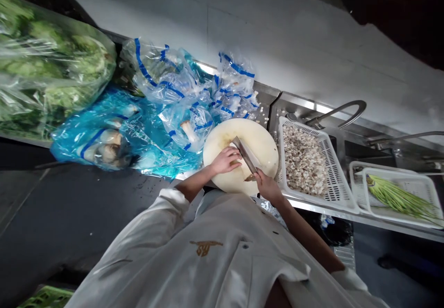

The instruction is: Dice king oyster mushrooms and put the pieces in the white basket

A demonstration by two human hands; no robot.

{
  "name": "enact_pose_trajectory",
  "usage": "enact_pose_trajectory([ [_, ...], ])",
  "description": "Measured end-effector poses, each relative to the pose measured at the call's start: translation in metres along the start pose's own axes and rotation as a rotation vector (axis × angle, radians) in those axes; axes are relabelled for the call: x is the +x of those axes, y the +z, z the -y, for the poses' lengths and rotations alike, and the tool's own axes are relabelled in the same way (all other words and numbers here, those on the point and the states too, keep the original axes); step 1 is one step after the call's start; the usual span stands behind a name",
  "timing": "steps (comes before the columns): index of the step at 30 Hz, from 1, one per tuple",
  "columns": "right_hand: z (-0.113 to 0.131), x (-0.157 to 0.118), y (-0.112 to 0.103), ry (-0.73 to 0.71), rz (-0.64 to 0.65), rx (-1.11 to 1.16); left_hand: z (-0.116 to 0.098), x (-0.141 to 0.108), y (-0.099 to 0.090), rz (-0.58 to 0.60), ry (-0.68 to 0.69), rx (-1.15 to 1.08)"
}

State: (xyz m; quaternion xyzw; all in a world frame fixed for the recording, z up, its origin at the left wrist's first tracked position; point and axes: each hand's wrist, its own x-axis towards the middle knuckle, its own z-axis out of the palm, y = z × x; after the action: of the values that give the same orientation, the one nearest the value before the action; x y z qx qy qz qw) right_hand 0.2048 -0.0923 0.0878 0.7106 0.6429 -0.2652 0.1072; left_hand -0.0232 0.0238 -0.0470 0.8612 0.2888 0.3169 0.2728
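My right hand (267, 185) is closed round the handle of a broad-bladed knife (247, 155) over a round, pale cutting board (222, 137). The blade points up and to the left across the board. My left hand (226, 160) rests over the board's left part, fingers bent beside the blade; whether something pale lies under the fingers is too small to tell. Just behind the board's left edge, a mushroom (189, 131) shows in a clear bag with blue tape. A white basket (342, 192) of chopped mushroom pieces (305, 162) stands right of the board.
Blue plastic bags (149, 137) holding mushrooms spread left of the board. A big clear bag of leafy greens (79, 67) lies at the far left. Curved faucets (360, 107) rise behind the right side, where white baskets hold green stalks (395, 194). A green crate (46, 297) is on the floor.
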Motion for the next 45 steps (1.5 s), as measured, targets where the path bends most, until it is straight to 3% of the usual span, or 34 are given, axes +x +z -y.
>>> enact_pose_trajectory([
  [5, -0.004, -0.028, -0.025, -0.101, -0.115, -0.026, 0.001, 0.0, 0.0, -0.011, 0.031, -0.017],
  [8, -0.004, -0.041, -0.031, -0.127, -0.107, -0.022, 0.003, -0.001, 0.001, -0.011, 0.021, -0.027],
  [18, -0.004, -0.023, -0.009, -0.077, -0.02, -0.004, 0.005, -0.002, 0.003, 0.012, 0.008, -0.055],
  [26, 0.018, 0.007, 0.012, 0.056, 0.067, -0.074, 0.004, -0.004, 0.005, -0.023, -0.014, 0.01],
  [30, 0.024, 0.014, 0.012, 0.082, 0.09, -0.06, 0.002, -0.003, 0.0, -0.015, -0.023, 0.037],
  [39, 0.015, 0.006, 0.003, -0.003, 0.078, 0.058, -0.008, -0.001, -0.009, 0.001, -0.01, 0.129],
  [42, 0.004, -0.004, 0.007, -0.051, 0.02, 0.127, -0.01, 0.001, -0.011, 0.026, 0.002, 0.164],
  [45, -0.007, -0.009, 0.015, -0.044, 0.046, 0.195, -0.012, 0.003, -0.012, 0.003, -0.004, 0.211],
])
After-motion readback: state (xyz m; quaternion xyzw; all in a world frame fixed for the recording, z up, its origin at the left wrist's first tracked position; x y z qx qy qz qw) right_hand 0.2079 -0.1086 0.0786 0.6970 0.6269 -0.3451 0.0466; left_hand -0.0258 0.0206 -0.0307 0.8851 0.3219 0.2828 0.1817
